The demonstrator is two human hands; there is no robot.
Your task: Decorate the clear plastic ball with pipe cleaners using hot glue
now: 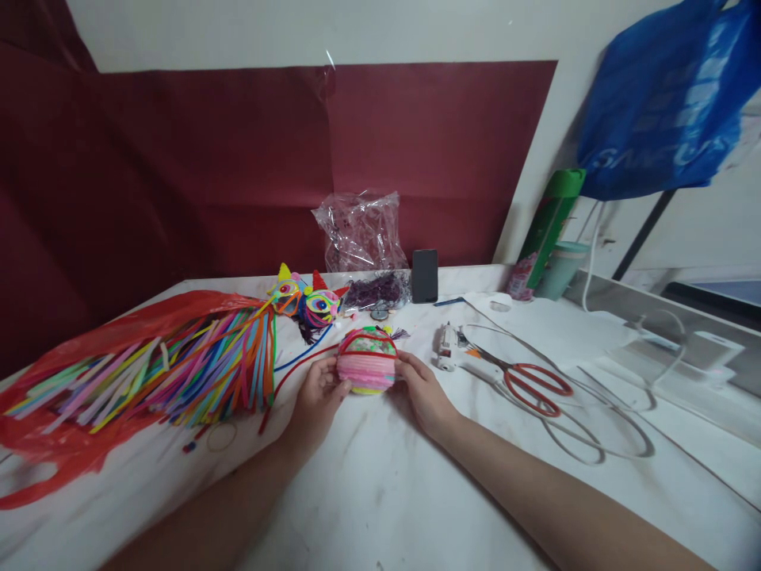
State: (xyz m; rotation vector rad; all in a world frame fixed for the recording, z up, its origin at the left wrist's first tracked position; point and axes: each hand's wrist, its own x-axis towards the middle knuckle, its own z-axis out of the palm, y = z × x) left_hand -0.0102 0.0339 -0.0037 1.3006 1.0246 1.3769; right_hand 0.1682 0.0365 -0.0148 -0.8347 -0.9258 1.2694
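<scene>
Between my two hands is a round ball (366,371) wrapped in rows of pink pipe cleaner, with yellow at its bottom and a patterned patch near the top. A red pipe cleaner (297,367) crosses the ball's upper part, and its loose end trails left onto the table. My left hand (318,396) grips the ball's left side, thumb at the front. On the right side my right hand (423,391) holds it, with fingertips partly hidden behind the ball. Just behind stand two finished-looking colourful balls (319,308) with eyes and pointed horns.
Many coloured pipe cleaners (202,369) lie on a red plastic bag (143,313) at left. To the right are a hot glue gun (447,347), red-handled scissors (535,385) and looping cable. A phone (424,276) and clear plastic bag (362,230) stand at the back.
</scene>
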